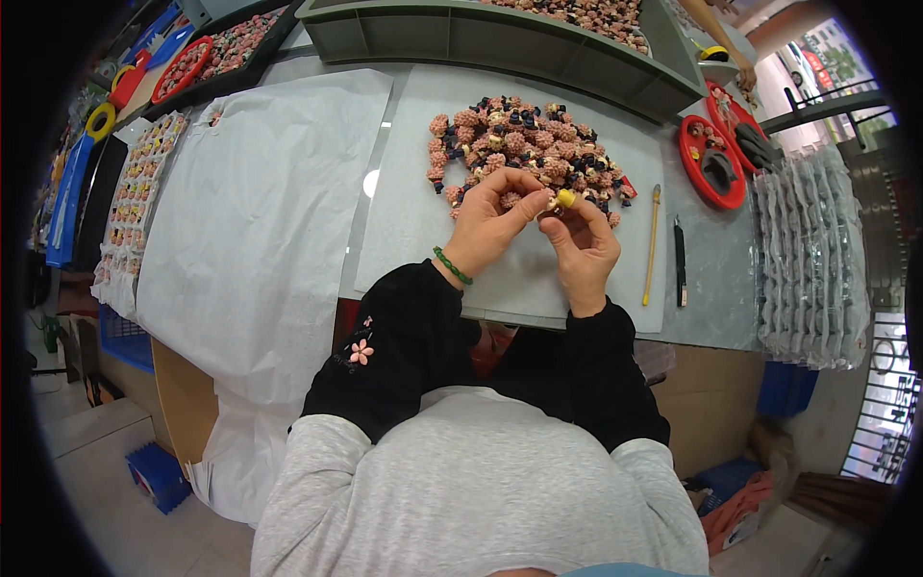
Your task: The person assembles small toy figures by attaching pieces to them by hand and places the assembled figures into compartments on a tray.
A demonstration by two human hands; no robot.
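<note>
Over the near side of a heap of small figurines (pixel 538 144), with knobbly pink tops, cream parts and dark blue parts, my two hands meet. A small cream-coloured figurine (pixel 552 203) is pinched between their fingertips, mostly covered by them. My left hand (pixel 488 226), with a green braided bracelet (pixel 452 266) at the wrist, closes thumb and fingers on it from the left. From the right, my right hand (pixel 586 252) grips it too; a yellow cover (pixel 566 198) shows at a fingertip. Beneath the heap lies a white sheet (pixel 413 212).
A yellow stick-like tool (pixel 653 245) and a black pen-like tool (pixel 680 260) lie to the right. Beyond are red trays (pixel 685 159) and stacked clear packs (pixel 808 260). A grey crate (pixel 404 34) stands behind; a co-worker's hand (pixel 745 75) shows far right. White paper (pixel 260 192) covers the left.
</note>
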